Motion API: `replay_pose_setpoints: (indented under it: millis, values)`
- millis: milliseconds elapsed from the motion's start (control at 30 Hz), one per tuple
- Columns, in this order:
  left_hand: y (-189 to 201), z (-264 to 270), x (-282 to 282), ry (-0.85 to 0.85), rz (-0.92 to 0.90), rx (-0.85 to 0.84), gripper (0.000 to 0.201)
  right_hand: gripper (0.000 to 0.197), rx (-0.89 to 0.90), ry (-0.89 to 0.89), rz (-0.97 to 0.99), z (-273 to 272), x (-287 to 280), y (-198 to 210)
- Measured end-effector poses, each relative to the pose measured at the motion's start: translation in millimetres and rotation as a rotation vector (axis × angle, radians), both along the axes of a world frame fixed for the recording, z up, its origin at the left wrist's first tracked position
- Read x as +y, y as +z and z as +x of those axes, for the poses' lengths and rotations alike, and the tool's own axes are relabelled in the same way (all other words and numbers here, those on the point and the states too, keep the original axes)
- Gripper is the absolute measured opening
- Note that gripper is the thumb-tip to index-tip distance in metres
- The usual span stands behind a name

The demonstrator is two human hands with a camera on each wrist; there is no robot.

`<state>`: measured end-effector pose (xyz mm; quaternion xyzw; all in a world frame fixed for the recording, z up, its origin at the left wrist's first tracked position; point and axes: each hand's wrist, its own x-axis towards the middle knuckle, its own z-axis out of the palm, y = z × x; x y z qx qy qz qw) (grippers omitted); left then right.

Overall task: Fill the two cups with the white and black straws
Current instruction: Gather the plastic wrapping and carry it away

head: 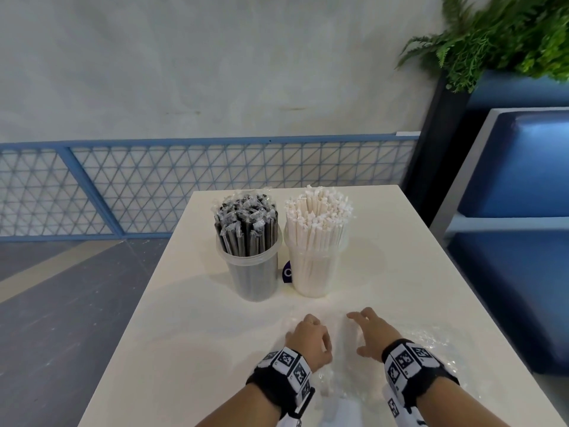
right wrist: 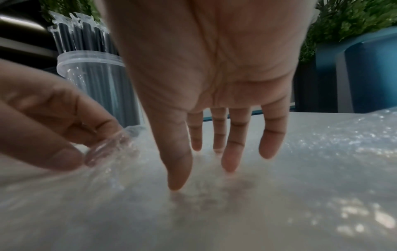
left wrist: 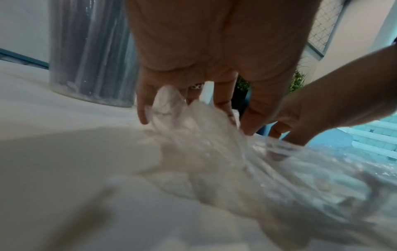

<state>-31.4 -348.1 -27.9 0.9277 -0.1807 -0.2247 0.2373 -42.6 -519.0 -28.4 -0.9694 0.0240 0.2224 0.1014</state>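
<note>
Two clear cups stand side by side on the white table (head: pixel 191 334). The left cup (head: pixel 252 278) holds wrapped black straws (head: pixel 244 223). The right cup (head: pixel 312 274) holds white straws (head: pixel 317 217). In front of them a crumpled clear plastic bag (head: pixel 431 343) lies on the table. My left hand (head: pixel 309 334) pinches a bunched edge of that bag (left wrist: pixel 193 132). My right hand (head: pixel 369 329) has straight, spread fingers (right wrist: pixel 229 152) pressing down on the plastic (right wrist: pixel 322 161). No loose straws show on the table.
A purple label (head: pixel 288 272) shows between the cups. A blue bench seat (head: pixel 517 272) runs along the table's right side, with a green plant (head: pixel 498 35) above it. A blue mesh railing (head: pixel 154 186) stands behind the table's far edge.
</note>
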Motion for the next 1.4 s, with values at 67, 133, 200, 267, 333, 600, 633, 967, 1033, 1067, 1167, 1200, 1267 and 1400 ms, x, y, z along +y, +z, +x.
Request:
replay_pose_setpoints:
  millis: [67, 133, 200, 267, 333, 600, 633, 967, 1033, 1067, 1167, 1200, 1267, 1400]
  values:
    - [2, 2, 1, -0.027, -0.064, -0.046, 0.011, 0.074, -0.003, -0.015, -0.050, -2, -2, 1]
    - [5, 4, 5, -0.062, -0.126, -0.071, 0.014, 0.072, -0.023, -0.016, -0.118, -3, -5, 3]
    - [7, 4, 11, -0.088, -0.186, -0.093, 0.013, 0.055, -0.028, 0.011, -0.118, -2, -10, 5]
    - [12, 5, 16, -0.089, -0.227, -0.123, 0.012, 0.029, -0.005, 0.027, -0.024, -1, -14, 9]
    - [20, 7, 21, -0.062, -0.273, -0.180, 0.012, 0.023, 0.001, 0.022, 0.123, 0, -16, 10]
    - [46, 17, 44, 0.135, -0.429, -0.549, 0.021, 0.019, -0.284, -0.147, 0.732, 1, -11, 33]
    - [50, 14, 46, 0.216, -0.486, -0.580, 0.035, 0.018, -0.312, -0.147, 0.772, 0, -11, 37]
    - [59, -18, 36, 0.481, -0.909, 0.023, 0.108, 0.022, -0.490, -0.294, 1.371, -3, -5, 90]
    - [66, -18, 33, 0.462, -0.983, 0.129, 0.075, 0.024, -0.498, -0.317, 1.447, -3, -1, 95]
    - [71, -17, 33, 0.460, -1.021, 0.151, 0.058, 0.024, -0.493, -0.328, 1.474, -4, 0, 97]
    - [86, -14, 36, 0.458, -1.094, 0.133, 0.024, 0.032, -0.409, -0.301, 1.393, -5, -5, 95]
    - [90, -13, 36, 0.463, -1.106, 0.124, 0.020, 0.039, -0.372, -0.261, 1.321, -6, -9, 93]
    - [96, -12, 35, 0.482, -1.132, 0.120, 0.020, 0.048, -0.280, -0.166, 1.210, -9, -14, 89]
    - [101, -11, 27, 0.477, -1.156, 0.122, 0.021, 0.039, -0.159, -0.058, 1.172, -18, -16, 91]
